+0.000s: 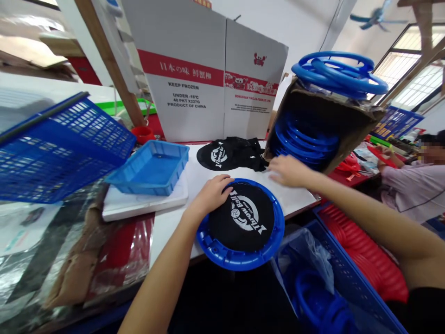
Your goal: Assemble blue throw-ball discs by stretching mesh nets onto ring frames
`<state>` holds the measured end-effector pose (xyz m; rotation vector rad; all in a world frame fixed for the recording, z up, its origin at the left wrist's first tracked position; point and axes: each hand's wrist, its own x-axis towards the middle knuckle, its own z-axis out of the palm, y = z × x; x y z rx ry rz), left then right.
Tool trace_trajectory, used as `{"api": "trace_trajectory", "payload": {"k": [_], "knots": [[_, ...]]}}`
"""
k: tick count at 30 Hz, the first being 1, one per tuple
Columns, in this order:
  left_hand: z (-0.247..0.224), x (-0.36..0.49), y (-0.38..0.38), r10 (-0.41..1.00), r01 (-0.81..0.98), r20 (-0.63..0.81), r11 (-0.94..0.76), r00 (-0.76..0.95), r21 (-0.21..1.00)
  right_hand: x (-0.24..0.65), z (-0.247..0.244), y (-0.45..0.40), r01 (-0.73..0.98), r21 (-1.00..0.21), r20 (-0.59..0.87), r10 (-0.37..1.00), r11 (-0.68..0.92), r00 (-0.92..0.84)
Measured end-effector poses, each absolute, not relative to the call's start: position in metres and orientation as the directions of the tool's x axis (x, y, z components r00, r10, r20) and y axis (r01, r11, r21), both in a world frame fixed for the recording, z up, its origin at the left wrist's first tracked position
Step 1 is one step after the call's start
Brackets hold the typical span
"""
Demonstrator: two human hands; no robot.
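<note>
A blue plastic ring (227, 258) with a black printed fabric disc (222, 222) inside it lies at the front edge of the white work surface. My left hand (213, 195) rests on the ring's upper left rim, its fingers curled over the rim and the fabric's edge. Reaching out to the right, my right hand (288, 171) is blurred, near the opening of a cardboard box (347, 116); whether its fingers hold anything is not clear. More black printed fabric pieces (229, 154) lie in a pile behind the ring, left of my right hand.
Blue rings (340, 74) sit on top of the box and others fill it. A shallow blue tray (153, 167) and a blue basket (62, 148) stand left. Crates of red rings (365, 255) and blue parts (323, 301) are lower right. A person (417, 171) sits far right.
</note>
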<state>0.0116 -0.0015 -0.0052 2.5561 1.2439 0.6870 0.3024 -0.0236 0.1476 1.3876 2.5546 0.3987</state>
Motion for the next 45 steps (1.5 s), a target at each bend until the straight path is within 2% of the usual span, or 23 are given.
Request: {"api": "trace_trajectory", "payload": {"k": [1, 3, 6, 9, 11, 16, 21, 24, 30, 39, 45], "knots": [[-0.005, 0.012, -0.003, 0.778, 0.682, 0.298, -0.629, 0.554, 0.373, 0.293, 0.117, -0.032, 0.812, 0.219, -0.132, 0.841, 0.541, -0.524], [-0.001, 0.014, -0.008, 0.775, 0.711, 0.229, -0.632, 0.589, 0.309, 0.28, 0.067, -0.045, 0.901, 0.008, -0.126, 0.894, 0.435, -0.43], [0.008, 0.012, -0.014, 0.784, 0.758, 0.15, -0.621, 0.603, 0.2, 0.272, 0.026, -0.049, 0.909, -0.093, -0.084, 0.906, 0.407, -0.415], [0.013, 0.01, -0.015, 0.777, 0.755, 0.16, -0.629, 0.608, 0.186, 0.271, 0.016, -0.037, 0.875, -0.205, -0.023, 0.891, 0.439, -0.453], [0.012, 0.01, -0.013, 0.786, 0.75, 0.196, -0.619, 0.587, 0.233, 0.272, 0.015, -0.023, 0.84, -0.298, 0.024, 0.884, 0.453, -0.468], [0.001, 0.012, -0.002, 0.796, 0.663, 0.208, -0.592, 0.568, 0.458, 0.27, 0.004, -0.001, 0.736, -0.506, 0.128, 0.883, 0.449, -0.451], [-0.004, 0.012, 0.004, 0.83, 0.66, 0.172, -0.533, 0.531, 0.529, 0.266, -0.015, -0.001, 0.623, -0.677, 0.216, 0.915, 0.392, -0.341], [-0.006, 0.016, 0.007, 0.845, 0.662, 0.168, -0.508, 0.508, 0.551, 0.268, -0.02, -0.001, 0.567, -0.743, 0.219, 0.93, 0.355, -0.295], [-0.012, 0.024, 0.01, 0.842, 0.613, 0.19, -0.504, 0.505, 0.609, 0.273, -0.015, 0.011, 0.511, -0.799, 0.149, 0.927, 0.318, -0.343], [-0.011, 0.023, 0.013, 0.915, 0.573, 0.106, -0.33, 0.388, 0.75, 0.27, -0.024, 0.014, 0.425, -0.858, 0.163, 0.937, 0.289, -0.309], [-0.012, 0.018, 0.016, 0.915, 0.541, 0.085, -0.307, 0.395, 0.783, 0.275, -0.025, 0.021, 0.32, -0.928, 0.078, 0.939, 0.192, -0.336]]}}
